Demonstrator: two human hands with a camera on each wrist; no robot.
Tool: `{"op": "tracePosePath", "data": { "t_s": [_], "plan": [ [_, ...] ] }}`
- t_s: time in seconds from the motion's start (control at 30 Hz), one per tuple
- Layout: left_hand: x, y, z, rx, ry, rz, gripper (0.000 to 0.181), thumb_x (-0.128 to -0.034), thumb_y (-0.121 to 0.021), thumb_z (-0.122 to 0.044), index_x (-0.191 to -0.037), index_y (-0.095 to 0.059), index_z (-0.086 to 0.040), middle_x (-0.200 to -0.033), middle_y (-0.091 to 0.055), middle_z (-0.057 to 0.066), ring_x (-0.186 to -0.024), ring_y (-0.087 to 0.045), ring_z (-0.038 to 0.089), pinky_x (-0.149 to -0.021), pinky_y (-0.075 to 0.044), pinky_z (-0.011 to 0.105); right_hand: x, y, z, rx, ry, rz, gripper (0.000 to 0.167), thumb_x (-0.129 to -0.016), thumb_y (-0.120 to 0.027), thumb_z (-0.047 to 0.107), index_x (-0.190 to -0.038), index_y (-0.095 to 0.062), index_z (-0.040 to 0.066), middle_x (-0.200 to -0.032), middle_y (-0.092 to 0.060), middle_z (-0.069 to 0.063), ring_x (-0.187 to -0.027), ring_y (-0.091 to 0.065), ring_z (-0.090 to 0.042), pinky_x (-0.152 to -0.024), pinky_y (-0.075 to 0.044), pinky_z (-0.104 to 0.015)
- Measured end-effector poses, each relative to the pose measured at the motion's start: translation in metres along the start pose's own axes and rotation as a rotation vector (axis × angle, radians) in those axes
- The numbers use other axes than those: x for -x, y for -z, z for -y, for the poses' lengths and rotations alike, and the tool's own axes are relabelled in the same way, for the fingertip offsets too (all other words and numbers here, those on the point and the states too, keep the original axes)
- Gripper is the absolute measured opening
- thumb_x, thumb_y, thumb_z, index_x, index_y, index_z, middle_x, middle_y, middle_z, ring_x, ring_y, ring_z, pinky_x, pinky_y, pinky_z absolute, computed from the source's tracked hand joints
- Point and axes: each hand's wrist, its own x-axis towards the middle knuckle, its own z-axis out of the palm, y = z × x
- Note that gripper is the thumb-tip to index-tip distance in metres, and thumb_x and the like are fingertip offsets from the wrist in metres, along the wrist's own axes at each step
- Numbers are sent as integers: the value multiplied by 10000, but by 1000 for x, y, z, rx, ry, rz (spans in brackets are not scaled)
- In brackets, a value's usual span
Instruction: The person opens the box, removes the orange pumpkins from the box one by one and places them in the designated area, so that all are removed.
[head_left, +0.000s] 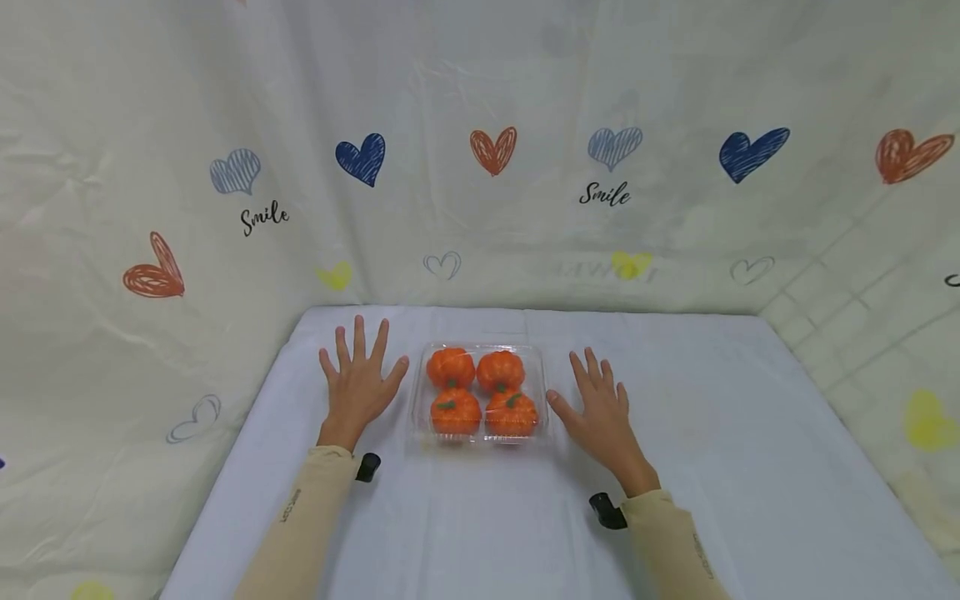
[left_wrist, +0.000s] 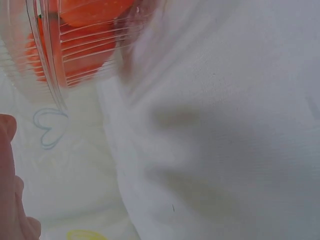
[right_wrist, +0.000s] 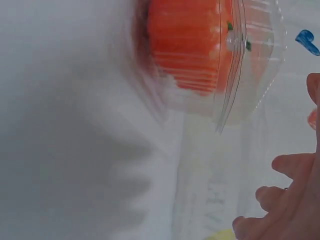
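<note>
A pale cloth backdrop [head_left: 480, 75] printed with hearts [head_left: 493, 152] and the word "Smile" [head_left: 604, 195] hangs behind the white-covered worktop [head_left: 480, 517] I watch over my head feed. Near the middle of that worktop sits a clear plastic box [head_left: 422, 400], holding four orange pumpkins [head_left: 456, 412] in two rows of two, green stems showing on them. To its left I see the left grip [head_left: 356, 387], a bare hand with all fingers fanned wide and nothing in hold, its thumb pointing in just beside the box's far left corner. To its right I have the right grip [head_left: 603, 421], also bare-handed and empty, fingers extended and a little closer together, with its thumb just beside the box's right wall. My two wrist feeds each show a gap between fingers and plastic, so the box lies between both grips, touched by neither. Beige sleeves [head_left: 300, 521] cover the person's arms, and a small black piece [head_left: 367, 467] juts inward at each wrist.
</note>
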Motion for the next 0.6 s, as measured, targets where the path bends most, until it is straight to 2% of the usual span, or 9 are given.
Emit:
{"op": "tracePosePath", "data": {
  "t_s": [0.23, 0.43, 0.6],
  "plan": [
    [1, 1, -2, 8, 15, 21, 833, -1084, -412, -624, -1744, -108, -218, -1780, 131, 158, -1591, 164, 497, -1189, 103, 781, 22, -13, 10, -181, -11, 63, 858, -1058, -605, 446, -1713, -206, 63, -1782, -84, -187, -1611, -31, -489, -1222, -65, -772],
    [5, 0, -1, 33, 24, 10, 832, -1085, -421, -608, -1743, -109, -206, -1780, 107, 176, -1592, 144, 507, -1196, 95, 775, 32, -35, 11, -410, -68, 141, 931, -1013, -713, 433, -1732, -190, 155, -1801, -41, -88, -1635, -58, -387, -1230, -143, -700],
    [11, -2, -5, 73, 20, -15, 832, -1081, -433, -604, -1743, -123, -206, -1782, 86, 179, -1595, 126, 509, -1200, 85, 776, 36, -51, 10, -568, -106, 145, 993, -974, -772, 407, -1739, -165, 226, -1804, 4, -26, -1645, -4, -322, -1254, -99, -685]
  ]
}}
